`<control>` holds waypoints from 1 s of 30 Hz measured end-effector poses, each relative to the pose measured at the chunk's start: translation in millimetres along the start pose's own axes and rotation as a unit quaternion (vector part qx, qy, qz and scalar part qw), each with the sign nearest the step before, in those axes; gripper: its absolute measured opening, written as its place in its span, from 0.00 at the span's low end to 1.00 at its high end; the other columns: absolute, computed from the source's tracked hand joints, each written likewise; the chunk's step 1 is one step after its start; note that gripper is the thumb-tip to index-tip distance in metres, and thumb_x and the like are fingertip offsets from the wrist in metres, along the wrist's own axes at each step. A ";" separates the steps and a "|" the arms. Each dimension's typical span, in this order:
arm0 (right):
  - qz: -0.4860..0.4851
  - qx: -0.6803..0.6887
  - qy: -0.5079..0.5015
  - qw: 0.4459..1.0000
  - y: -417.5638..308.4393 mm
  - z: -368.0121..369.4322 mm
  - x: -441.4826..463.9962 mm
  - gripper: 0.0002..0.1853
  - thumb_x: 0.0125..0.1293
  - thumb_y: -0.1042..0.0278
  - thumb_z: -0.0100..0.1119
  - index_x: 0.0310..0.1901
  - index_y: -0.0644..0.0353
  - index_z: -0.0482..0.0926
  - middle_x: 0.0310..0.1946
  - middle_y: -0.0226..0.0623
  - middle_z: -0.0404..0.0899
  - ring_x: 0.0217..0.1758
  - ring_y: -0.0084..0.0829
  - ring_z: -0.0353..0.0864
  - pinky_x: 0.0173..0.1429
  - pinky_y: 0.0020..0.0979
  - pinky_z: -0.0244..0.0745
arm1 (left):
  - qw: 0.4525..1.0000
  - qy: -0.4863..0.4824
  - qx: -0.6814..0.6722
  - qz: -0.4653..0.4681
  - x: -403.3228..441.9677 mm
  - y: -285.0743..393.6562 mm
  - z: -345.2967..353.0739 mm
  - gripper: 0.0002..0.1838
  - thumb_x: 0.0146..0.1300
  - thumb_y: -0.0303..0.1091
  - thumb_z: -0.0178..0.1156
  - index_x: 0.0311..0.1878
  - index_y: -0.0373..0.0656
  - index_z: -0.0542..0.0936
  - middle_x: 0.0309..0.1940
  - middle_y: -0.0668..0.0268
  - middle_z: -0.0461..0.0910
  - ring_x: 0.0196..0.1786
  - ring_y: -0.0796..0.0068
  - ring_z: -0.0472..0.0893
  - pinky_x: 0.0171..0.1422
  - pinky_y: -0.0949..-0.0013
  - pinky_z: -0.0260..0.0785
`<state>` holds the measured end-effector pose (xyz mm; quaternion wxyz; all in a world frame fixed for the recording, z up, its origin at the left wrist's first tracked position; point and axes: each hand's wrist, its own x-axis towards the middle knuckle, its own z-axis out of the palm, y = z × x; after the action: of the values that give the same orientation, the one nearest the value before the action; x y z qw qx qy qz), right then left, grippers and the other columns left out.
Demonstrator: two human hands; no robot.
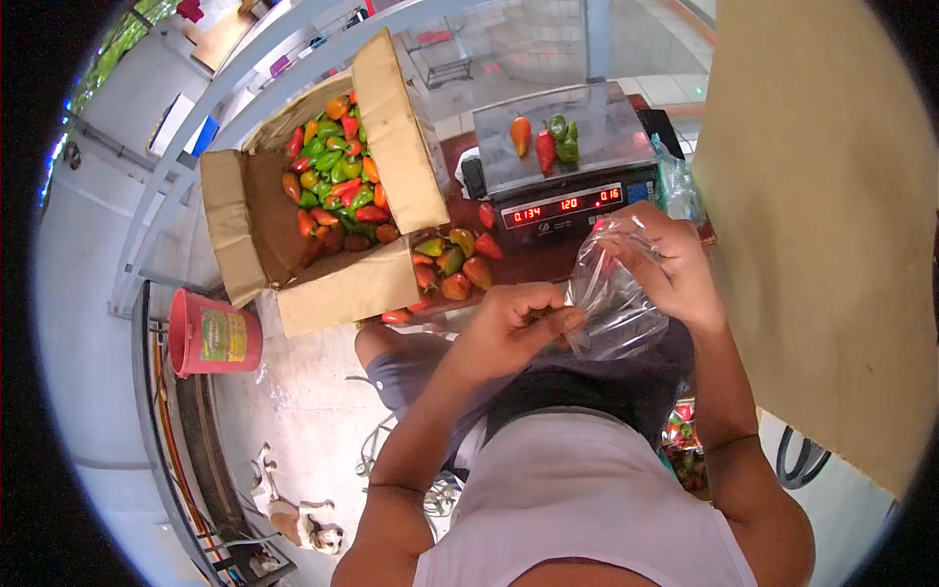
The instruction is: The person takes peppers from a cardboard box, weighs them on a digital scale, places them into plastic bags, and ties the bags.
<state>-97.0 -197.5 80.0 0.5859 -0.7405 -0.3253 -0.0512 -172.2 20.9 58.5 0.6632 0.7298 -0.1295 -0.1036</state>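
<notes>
My left hand (518, 328) pinches one edge of a clear plastic bag (616, 308), while my right hand (665, 259) grips its upper edge on the other side. The bag hangs between both hands above my lap. Just beyond it stands a digital scale (567, 210) with red lit digits. On its metal plate lie an orange pepper (520, 134), a red pepper (545, 152) and green peppers (564, 139). Loose peppers (455, 262) in red, orange and green rest on the dark red table, left of the scale.
An open cardboard box (279, 210) full of mixed peppers stands at the left. A pink bucket (210, 335) sits below it. A dog (298, 521) lies on the floor. A tan board (831, 245) rises at the right, near bundled plastic bags (677, 186).
</notes>
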 end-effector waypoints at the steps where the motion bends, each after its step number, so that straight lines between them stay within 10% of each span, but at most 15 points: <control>1: 0.005 -0.018 0.001 1.000 -3.7 0.3 0.0 0.08 0.66 0.76 0.62 0.46 0.63 0.81 0.36 0.38 0.84 0.40 0.30 0.86 0.45 0.29 0.77 | 0.999 0.005 -0.044 0.014 0.2 -1.2 2.2 0.08 0.69 0.26 0.63 0.32 0.34 0.79 0.25 0.70 0.76 0.29 0.86 0.72 0.31 0.74 0.64; 17: 0.014 -0.021 -0.060 0.998 3.0 5.7 1.1 0.10 0.68 0.68 0.62 0.48 0.62 0.81 0.41 0.43 0.85 0.44 0.42 0.88 0.47 0.35 0.80 | 0.994 0.027 -0.032 -0.097 -15.1 -2.8 -10.4 0.04 0.67 0.25 0.64 0.36 0.36 0.85 0.29 0.71 0.82 0.32 0.85 0.80 0.36 0.79 0.71; 20: 0.017 -0.016 -0.038 0.999 6.1 6.2 2.2 0.07 0.67 0.72 0.65 0.43 0.65 0.82 0.38 0.39 0.85 0.39 0.29 0.86 0.44 0.28 0.78 | 0.997 0.015 -0.060 -0.045 -13.7 -4.7 -3.3 0.01 0.63 0.22 0.66 0.36 0.35 0.85 0.28 0.69 0.83 0.31 0.83 0.81 0.37 0.77 0.73; 26: 0.005 -0.027 -0.081 0.996 17.2 12.2 1.5 0.12 0.66 0.72 0.66 0.49 0.64 0.79 0.37 0.39 0.85 0.36 0.32 0.85 0.43 0.28 0.78 | 0.998 -0.007 -0.032 -0.061 -14.8 -4.1 -9.0 0.02 0.59 0.21 0.69 0.33 0.36 0.85 0.28 0.67 0.85 0.32 0.82 0.83 0.38 0.75 0.76; 30: -0.027 -0.155 0.143 0.977 25.3 16.3 3.6 0.10 0.64 0.67 0.67 0.45 0.59 0.83 0.39 0.39 0.84 0.40 0.40 0.85 0.48 0.34 0.79 | 0.995 0.085 -0.038 -0.035 -7.2 -22.5 -3.6 0.05 0.57 0.21 0.71 0.31 0.38 0.83 0.30 0.66 0.86 0.33 0.82 0.84 0.38 0.76 0.76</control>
<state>-85.4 -183.9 55.5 0.5026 -0.7983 -0.2461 -0.2227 -176.7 28.6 36.3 0.6948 0.7146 -0.0433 -0.0689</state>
